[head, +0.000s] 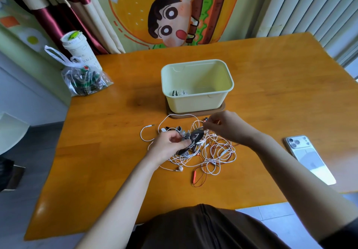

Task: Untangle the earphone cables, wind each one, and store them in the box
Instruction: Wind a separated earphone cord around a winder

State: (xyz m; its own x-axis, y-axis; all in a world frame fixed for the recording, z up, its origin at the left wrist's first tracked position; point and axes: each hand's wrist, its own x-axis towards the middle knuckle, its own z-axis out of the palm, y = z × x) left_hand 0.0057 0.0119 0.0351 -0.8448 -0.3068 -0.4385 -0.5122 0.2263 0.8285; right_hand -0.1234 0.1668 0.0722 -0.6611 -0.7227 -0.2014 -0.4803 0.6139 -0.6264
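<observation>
Two hands work over a tangled heap of white and red earphone cables (213, 155), which lies near the middle of the orange wooden desk (108, 152). The left hand (166, 146), at the heap's 9 o'clock side, has its fingers curled round a dark grey clump of cable and earbuds (193, 138). The right hand (226, 126), at the heap's 1 o'clock, pinches a thin strand between thumb and fingertips, just beside a small reddish earbud (205, 120).

A white jack plug (153, 125) trails out at 10 o'clock. A white earbud (180, 168) lies at 7 o'clock, and an orange-red inline remote (194, 175) lies at 6 o'clock.

At 12 o'clock from the heap stands a pale yellow-green rectangular plastic box (193, 104), open at the top, on a flat brown board (195, 115). A small bundle of white and dark earphones (179, 93) sits in its near-left corner.

A white smartphone (308, 157) lies camera side up at 3 o'clock, well apart from the cables. At 10 o'clock, by the desk's far left corner, sits a clear knotted plastic bag (85, 78). A white paper cup (79, 49) stands just behind it.
</observation>
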